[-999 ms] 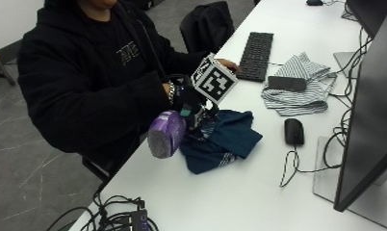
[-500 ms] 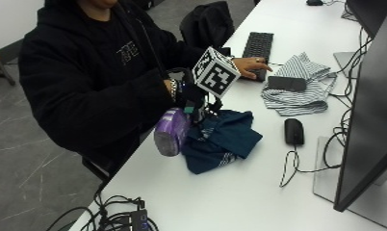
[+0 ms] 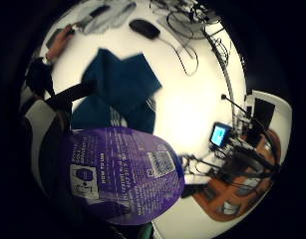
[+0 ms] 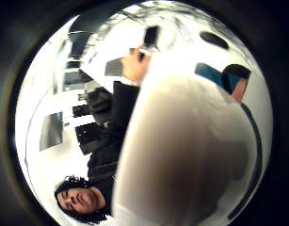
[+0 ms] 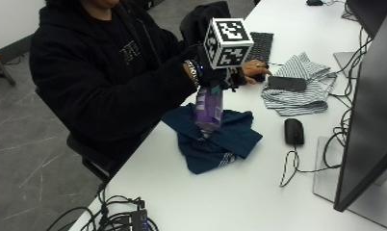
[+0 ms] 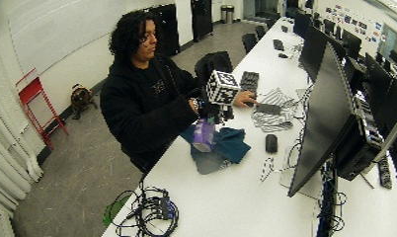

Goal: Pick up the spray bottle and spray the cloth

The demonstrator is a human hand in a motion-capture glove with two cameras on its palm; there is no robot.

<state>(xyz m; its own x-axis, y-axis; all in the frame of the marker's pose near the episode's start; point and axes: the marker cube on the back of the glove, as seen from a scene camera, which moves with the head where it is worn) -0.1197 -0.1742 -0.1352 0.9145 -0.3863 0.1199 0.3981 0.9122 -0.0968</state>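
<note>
Only palm view shows bottle (image 3: 123, 174) label (purple).

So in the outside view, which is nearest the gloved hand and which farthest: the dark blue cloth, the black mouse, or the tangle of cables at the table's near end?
1. Dark blue cloth, just under the gloved hand.
2. Black mouse, beside the monitor.
3. Cable tangle, at the table's near end.

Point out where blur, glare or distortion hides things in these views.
Thumb side palm view: a pale, out-of-focus mass close to the lens fills much of it. Little finger side palm view: the purple plastic spray bottle looms large, its label readable only as tiny print; the white table glares bright beyond the dark blue cloth. Wide outside view: straight edges bow. Outside view: the gloved right hand is mostly hidden.
</note>
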